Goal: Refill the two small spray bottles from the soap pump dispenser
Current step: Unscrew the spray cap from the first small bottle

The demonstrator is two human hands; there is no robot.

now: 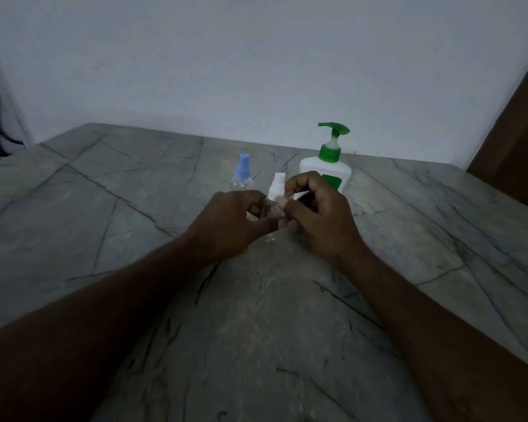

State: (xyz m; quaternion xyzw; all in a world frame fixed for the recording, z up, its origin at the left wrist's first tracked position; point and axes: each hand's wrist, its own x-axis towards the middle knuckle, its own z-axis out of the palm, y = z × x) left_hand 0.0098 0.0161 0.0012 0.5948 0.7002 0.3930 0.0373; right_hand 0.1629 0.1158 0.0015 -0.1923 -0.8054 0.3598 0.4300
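Evidently the refill has barely begun. The left hand [235,220] wraps its grip round the clear body of the white-capped spray bottle [277,185], holding it upright over the middle of the table [104,208]. The right hand [317,214] narrows its grip to a pinch at the base of that bottle's white cap, thumb and fingertips curled in against it. I judge this to be the unscrewing of the first sprayer head, though whether the cap has loosened at all cannot be told in this dim light. The blue-capped spray bottle [243,173] stands by itself toward the far edge of the table, just left of the hands and untouched, with its cap on and its clear body showing no liquid that I can make out. The soap pump dispenser [326,166], white with a green collar and pump head, stands close to the far edge, right of the middle and directly behind the right hand, with nobody pressing it. So nothing looks filled. What is left is opening both small bottles, pumping soap into each and closing them again. As for writing, the dispenser carries a green label patch [333,181], partly hidden by the right hand. No brand or word on it can be read, and neither small bottle shows any label.
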